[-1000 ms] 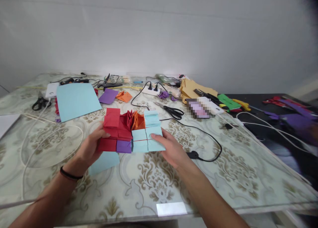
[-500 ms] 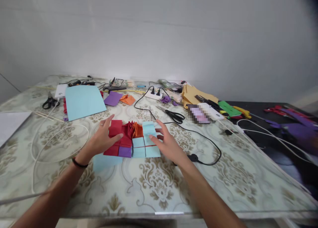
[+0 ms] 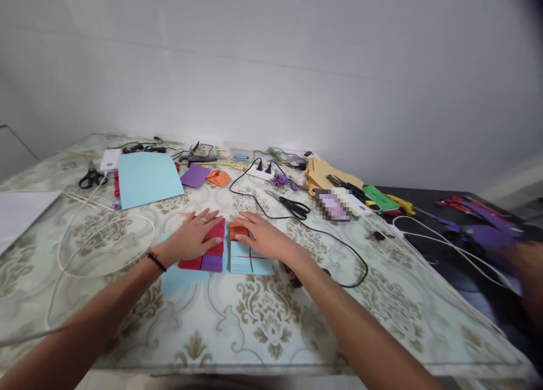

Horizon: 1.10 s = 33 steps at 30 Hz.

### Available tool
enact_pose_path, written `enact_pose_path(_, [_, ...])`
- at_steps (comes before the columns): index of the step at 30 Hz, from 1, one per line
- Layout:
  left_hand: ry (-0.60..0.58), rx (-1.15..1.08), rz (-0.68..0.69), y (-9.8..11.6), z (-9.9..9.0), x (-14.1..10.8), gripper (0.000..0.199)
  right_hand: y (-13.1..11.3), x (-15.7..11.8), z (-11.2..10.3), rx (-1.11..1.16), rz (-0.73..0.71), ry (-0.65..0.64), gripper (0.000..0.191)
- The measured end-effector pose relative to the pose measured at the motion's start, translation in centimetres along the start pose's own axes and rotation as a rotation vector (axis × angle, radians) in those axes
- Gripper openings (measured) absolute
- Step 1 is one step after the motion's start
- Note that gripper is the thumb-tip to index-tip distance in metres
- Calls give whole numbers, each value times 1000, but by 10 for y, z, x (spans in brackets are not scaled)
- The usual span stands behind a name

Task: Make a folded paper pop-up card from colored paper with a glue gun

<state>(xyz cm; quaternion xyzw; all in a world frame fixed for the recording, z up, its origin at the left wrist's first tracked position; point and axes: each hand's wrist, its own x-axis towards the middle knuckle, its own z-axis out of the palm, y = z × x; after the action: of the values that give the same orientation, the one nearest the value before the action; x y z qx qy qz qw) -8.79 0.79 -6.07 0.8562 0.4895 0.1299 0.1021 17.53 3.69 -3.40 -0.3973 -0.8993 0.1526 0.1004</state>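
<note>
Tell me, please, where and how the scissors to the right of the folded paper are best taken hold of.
Probably by the black handles, with the right hand coming from the near right: the scissors lie flat, blades pointing away and left, so the handles face the person. Mind the black cable close by.

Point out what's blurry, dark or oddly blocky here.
In the head view, the purple paper at far right is smeared, a phone-like object shows blocky squares, the top right corner is dark, faint pale streaks mark the wall at upper left; the left hand and right hand look clearer.
</note>
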Motion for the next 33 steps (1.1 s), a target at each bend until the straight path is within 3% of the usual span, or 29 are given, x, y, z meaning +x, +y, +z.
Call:
enact_pose_path(4, [14, 38, 8, 2, 15, -15, 59, 0, -15, 23, -29, 36, -78, 62])
enact_pose_path(8, [32, 61, 13, 3, 19, -18, 59, -9, -21, 38, -59, 59, -78, 67])
enact_pose_path(14, [83, 33, 20, 15, 16, -14, 63, -21, -19, 41, -42, 100, 46, 65])
enact_pose_path(19, [154, -74, 4, 31, 27, -15, 63, -27, -17, 55, 68, 142, 163, 65])
enact_pose_path(23, [221, -186, -6, 33, 33, -19, 61, -26, -18, 65, 179, 141, 255, 63])
enact_pose_path(26, [222, -211, -18, 33, 33, -18, 64, -25, -19, 66, 193, 142, 255, 62])
enact_pose_path(33, [98, 121, -45, 35, 35, -16, 70, -29, -20, 60, 38, 181, 142, 65])
